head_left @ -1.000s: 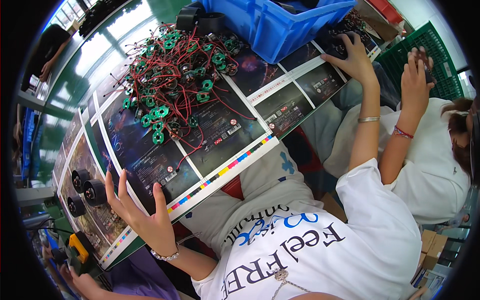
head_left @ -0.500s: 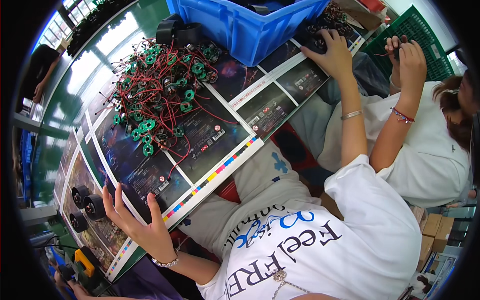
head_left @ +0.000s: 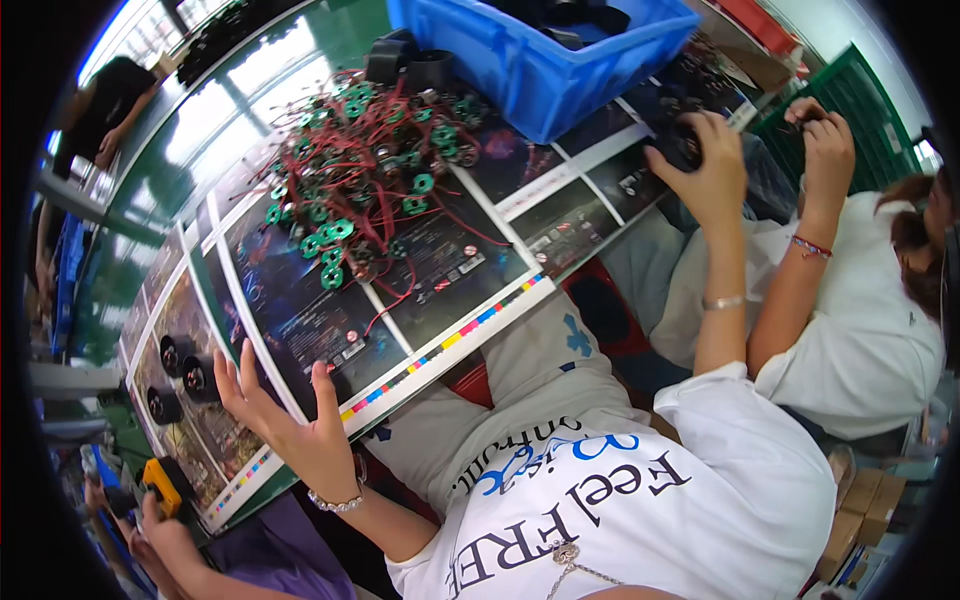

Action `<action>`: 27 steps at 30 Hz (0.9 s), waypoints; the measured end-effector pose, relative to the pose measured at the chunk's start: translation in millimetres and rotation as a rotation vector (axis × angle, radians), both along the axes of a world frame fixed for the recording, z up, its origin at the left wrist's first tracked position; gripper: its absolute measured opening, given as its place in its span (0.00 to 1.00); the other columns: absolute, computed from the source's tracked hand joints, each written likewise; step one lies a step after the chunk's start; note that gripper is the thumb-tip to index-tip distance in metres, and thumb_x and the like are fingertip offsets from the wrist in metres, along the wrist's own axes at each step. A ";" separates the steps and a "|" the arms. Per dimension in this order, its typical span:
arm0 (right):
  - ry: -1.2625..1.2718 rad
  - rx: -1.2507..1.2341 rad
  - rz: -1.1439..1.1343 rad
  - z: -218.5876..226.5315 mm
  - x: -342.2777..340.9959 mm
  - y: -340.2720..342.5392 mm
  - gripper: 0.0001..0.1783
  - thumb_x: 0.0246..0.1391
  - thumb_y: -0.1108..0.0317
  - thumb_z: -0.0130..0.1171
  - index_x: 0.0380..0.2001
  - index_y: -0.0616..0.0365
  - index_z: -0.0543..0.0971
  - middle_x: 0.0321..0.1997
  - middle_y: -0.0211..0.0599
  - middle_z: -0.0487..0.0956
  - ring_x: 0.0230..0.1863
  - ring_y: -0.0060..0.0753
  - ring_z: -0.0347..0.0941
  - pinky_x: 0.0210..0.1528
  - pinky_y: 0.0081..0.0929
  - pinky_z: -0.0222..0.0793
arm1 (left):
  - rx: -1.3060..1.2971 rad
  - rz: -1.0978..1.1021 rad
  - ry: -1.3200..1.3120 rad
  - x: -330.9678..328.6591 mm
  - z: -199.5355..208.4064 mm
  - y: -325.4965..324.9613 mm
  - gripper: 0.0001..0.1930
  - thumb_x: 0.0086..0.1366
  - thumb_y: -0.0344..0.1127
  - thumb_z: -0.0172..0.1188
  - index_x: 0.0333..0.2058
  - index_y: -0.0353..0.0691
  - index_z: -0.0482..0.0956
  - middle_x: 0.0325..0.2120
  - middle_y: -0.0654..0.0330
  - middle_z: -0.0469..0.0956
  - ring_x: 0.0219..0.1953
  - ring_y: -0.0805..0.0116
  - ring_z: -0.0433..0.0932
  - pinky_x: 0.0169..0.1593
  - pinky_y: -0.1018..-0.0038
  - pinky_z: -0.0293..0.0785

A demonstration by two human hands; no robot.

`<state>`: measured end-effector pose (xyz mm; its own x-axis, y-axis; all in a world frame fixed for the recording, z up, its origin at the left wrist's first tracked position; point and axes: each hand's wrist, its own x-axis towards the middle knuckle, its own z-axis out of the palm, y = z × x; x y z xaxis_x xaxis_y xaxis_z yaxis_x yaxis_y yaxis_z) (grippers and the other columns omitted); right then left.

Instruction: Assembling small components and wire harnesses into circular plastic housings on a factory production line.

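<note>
My left hand [head_left: 290, 420] is open, its fingers spread over the near left edge of the printed sheet [head_left: 440, 318] that covers the table. Just beyond its fingertips stand several black round housings [head_left: 198, 377]. Out to the right, my right hand [head_left: 712, 170] curves its fingers and thumb around a black round housing [head_left: 682, 148], which is partly hidden and blurred. Between my hands, farther back, lies a tangled heap of small motor parts [head_left: 350, 185] with green ring boards and red wires.
Behind the heap, more black housings [head_left: 430, 68] stand beside a blue bin [head_left: 540, 75] holding dark parts. At the right a co-worker's hands [head_left: 825, 145] hold something small and dark near a green crate [head_left: 875, 110]. Another person's hand [head_left: 160, 520] is by a yellow tool [head_left: 162, 487].
My right hand has moved nearer and slightly right, the black housing with it. The whole view has shifted, so the table sits farther right. My left hand stays spread.
</note>
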<state>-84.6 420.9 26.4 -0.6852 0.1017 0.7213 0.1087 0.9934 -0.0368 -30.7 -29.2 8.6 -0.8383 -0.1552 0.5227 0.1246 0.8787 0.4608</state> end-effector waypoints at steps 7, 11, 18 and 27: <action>0.122 -0.174 0.668 86.9 23.0 -103.1 0.34 0.30 0.55 0.72 0.45 0.56 0.77 0.50 0.37 0.75 0.47 0.41 0.71 0.52 0.31 0.66 | 0.283 0.043 0.238 -12.8 -5.3 3.0 0.44 0.64 0.47 0.58 0.69 0.38 0.42 0.70 0.48 0.42 0.71 0.47 0.44 0.68 0.48 0.45; -0.115 0.077 1.109 80.3 -8.4 -201.9 0.34 0.27 0.50 0.70 0.42 0.53 0.78 0.53 0.39 0.73 0.48 0.45 0.69 0.49 0.36 0.68 | 0.412 0.106 0.536 -3.6 -18.4 -16.3 0.43 0.69 0.57 0.47 0.69 0.38 0.37 0.71 0.49 0.34 0.73 0.49 0.35 0.70 0.48 0.36; -0.320 0.347 1.436 23.0 -60.6 -348.5 0.33 0.31 0.41 0.69 0.42 0.45 0.78 0.46 0.39 0.72 0.40 0.44 0.68 0.35 0.36 0.70 | 0.577 0.154 0.789 0.0 -18.3 -13.0 0.36 0.73 0.51 0.38 0.70 0.38 0.37 0.72 0.53 0.31 0.74 0.57 0.30 0.71 0.52 0.26; -0.255 0.300 1.470 11.4 -75.7 -439.4 0.44 0.34 0.37 0.70 0.53 0.49 0.72 0.49 0.45 0.70 0.45 0.50 0.69 0.37 0.41 0.73 | 0.772 0.267 0.852 4.2 -17.1 -11.3 0.35 0.75 0.49 0.34 0.70 0.36 0.33 0.72 0.51 0.29 0.74 0.58 0.31 0.72 0.63 0.29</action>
<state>-160.3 -18.6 37.8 -0.1505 -0.8847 0.4412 -0.9808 0.1897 0.0458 -26.5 -40.5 -8.6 -0.1576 -0.7931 0.5883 0.5033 0.4480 0.7389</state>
